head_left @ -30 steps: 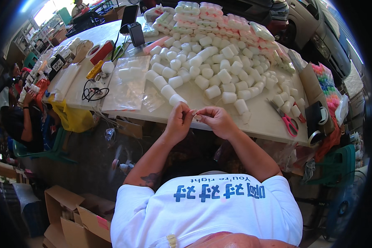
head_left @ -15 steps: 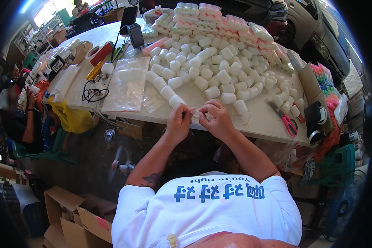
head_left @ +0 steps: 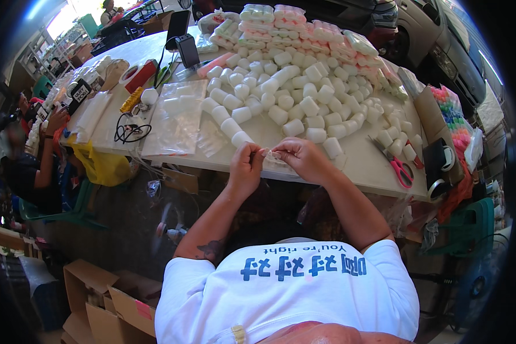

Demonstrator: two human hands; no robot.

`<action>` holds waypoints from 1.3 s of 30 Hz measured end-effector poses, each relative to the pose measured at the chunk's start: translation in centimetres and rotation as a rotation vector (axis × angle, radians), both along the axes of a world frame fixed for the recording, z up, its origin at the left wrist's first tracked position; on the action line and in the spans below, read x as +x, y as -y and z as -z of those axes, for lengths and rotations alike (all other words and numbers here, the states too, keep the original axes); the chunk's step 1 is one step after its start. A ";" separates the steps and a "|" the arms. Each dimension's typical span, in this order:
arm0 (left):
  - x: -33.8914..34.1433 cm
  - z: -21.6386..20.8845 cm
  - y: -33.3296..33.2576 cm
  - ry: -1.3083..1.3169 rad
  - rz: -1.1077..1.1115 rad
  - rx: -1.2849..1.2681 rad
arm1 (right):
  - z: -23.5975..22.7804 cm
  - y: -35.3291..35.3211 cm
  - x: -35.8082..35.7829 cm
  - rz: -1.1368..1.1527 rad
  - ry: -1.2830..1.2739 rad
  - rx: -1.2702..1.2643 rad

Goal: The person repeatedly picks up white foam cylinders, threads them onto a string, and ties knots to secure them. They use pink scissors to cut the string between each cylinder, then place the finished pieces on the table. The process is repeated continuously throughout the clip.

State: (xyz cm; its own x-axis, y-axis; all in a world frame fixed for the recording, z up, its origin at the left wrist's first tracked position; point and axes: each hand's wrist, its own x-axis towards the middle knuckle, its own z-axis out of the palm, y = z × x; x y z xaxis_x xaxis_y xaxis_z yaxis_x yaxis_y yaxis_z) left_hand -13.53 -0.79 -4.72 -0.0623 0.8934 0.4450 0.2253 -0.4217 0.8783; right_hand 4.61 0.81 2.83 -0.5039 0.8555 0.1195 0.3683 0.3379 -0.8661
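At the table's near edge, my left hand (head_left: 246, 169) and my right hand (head_left: 305, 158) face each other, thumbs and fingertips pinched. Between them stretches a thin whitish strand (head_left: 274, 153), too fine for me to tell its material. Just beyond my left hand, a row of short white rolls (head_left: 231, 127) ends near my knuckles. A large heap of the same white rolls (head_left: 309, 106) spreads over the table past both hands. One loose white roll (head_left: 332, 148) lies to the right of my right hand.
Pink-handled scissors (head_left: 401, 172) lie at the right, beside an open cardboard box (head_left: 433, 114). Clear plastic bags (head_left: 175, 129) and a black cable (head_left: 133, 131) are on the left. Packed rolls (head_left: 275, 26) are stacked at the back. A co-worker (head_left: 37, 155) sits far left.
My right fingers have straightened somewhat and drawn closer to the left fingertips, with the strand now showing between them. The co-worker's hands at the left have risen.
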 end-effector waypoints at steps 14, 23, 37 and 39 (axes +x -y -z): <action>0.8 -1.7 0.5 -0.087 -0.048 0.169 | 2.1 1.0 -2.1 0.151 -0.134 0.200; 0.4 -0.8 0.3 0.036 0.033 -0.005 | 3.0 0.3 -1.5 0.229 -0.104 0.521; 0.4 -1.5 0.5 -0.045 0.031 0.015 | -0.1 1.1 -0.4 0.064 -0.056 0.402; 0.4 -1.7 0.5 -0.041 0.040 0.010 | -0.3 0.7 -0.7 -0.015 0.074 0.452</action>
